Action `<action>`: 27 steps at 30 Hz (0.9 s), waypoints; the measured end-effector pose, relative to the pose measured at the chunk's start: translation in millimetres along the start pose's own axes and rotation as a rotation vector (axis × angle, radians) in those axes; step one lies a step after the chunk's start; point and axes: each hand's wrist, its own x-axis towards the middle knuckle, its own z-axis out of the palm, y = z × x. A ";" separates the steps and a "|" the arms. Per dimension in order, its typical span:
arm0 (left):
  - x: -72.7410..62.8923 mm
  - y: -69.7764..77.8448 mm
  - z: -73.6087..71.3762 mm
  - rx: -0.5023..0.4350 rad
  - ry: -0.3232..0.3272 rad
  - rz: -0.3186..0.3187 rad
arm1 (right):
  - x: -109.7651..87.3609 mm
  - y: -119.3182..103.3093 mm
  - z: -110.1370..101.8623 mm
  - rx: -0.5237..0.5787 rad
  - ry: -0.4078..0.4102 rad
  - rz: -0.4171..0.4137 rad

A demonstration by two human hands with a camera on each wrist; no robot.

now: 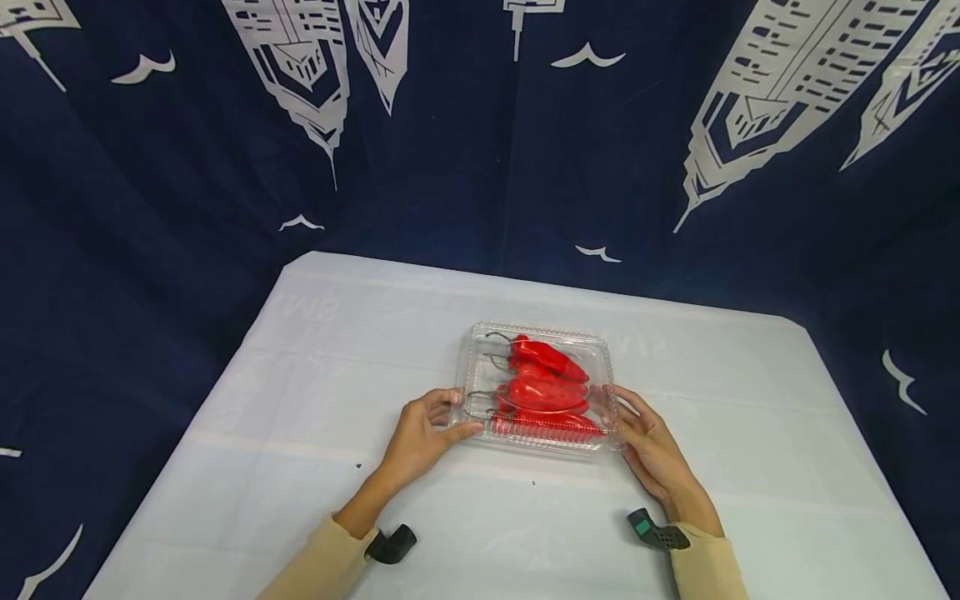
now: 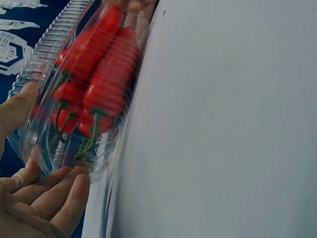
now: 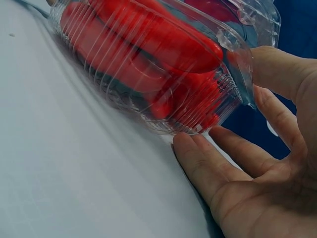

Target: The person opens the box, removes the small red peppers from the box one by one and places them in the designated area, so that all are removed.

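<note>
A clear plastic clamshell container point(image 1: 474, 354) with several red peppers point(image 1: 543, 392) inside sits over the middle of the white table, between both hands. The peppers lie side by side, green stems toward the left end. My left hand point(image 1: 420, 433) holds the container's left end; in the left wrist view its thumb point(image 2: 19, 110) is on the rim and the other fingers lie along the lower edge. At the opposite end my right hand point(image 1: 656, 450) grips it, thumb point(image 3: 280, 69) at the rim and fingertips against the lower side. Whether the lid is fully closed cannot be told.
A white-covered table point(image 1: 262, 467) spreads around the container. Behind it hangs a dark blue cloth point(image 1: 480, 183) with white building and bird prints. Small dark specks lie on the cover in front of the container. Each wrist wears a black strap device point(image 1: 392, 546).
</note>
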 end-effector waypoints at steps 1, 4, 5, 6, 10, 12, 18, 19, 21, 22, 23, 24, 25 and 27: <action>-1.1 0.2 0.7 0.001 0.000 0.003 | 0.0 0.1 0.0 0.000 0.001 0.002; -3.8 1.2 2.5 -0.002 -0.006 0.013 | -0.2 0.0 0.1 0.002 0.003 0.004; -4.7 1.8 2.9 -0.002 -0.004 0.013 | -0.3 -0.1 0.2 0.002 0.003 0.002; -5.5 2.2 3.4 0.000 -0.001 0.018 | -0.4 -0.2 0.3 0.003 0.000 -0.002; -8.0 3.4 4.7 0.001 0.006 0.011 | -0.8 -0.3 0.5 0.009 -0.012 -0.017; -9.1 3.6 5.4 0.004 0.010 0.004 | -0.8 -0.2 0.6 0.013 -0.015 -0.018; -11.4 3.3 6.6 -0.008 0.022 0.003 | -0.8 0.2 0.9 0.026 -0.016 -0.022; -11.7 2.8 6.6 -0.014 0.025 0.007 | -1.0 0.2 1.1 0.030 -0.017 -0.025; -12.2 1.9 6.6 -0.026 0.031 0.012 | -1.0 0.4 1.2 0.031 -0.019 -0.028; -12.5 1.7 6.5 -0.034 0.032 0.013 | -1.1 0.2 1.3 0.030 -0.018 -0.028; -12.5 1.4 6.6 -0.042 0.033 0.012 | -1.1 0.4 1.2 0.027 -0.017 -0.027; -12.6 1.0 6.7 -0.047 0.034 0.011 | -1.1 0.3 1.2 0.025 -0.016 -0.026; -12.6 0.8 6.8 -0.051 0.033 0.012 | -1.0 0.2 1.1 0.022 -0.016 -0.026; -12.7 1.0 7.1 -0.056 0.032 0.012 | -1.0 0.3 0.6 0.025 -0.015 -0.027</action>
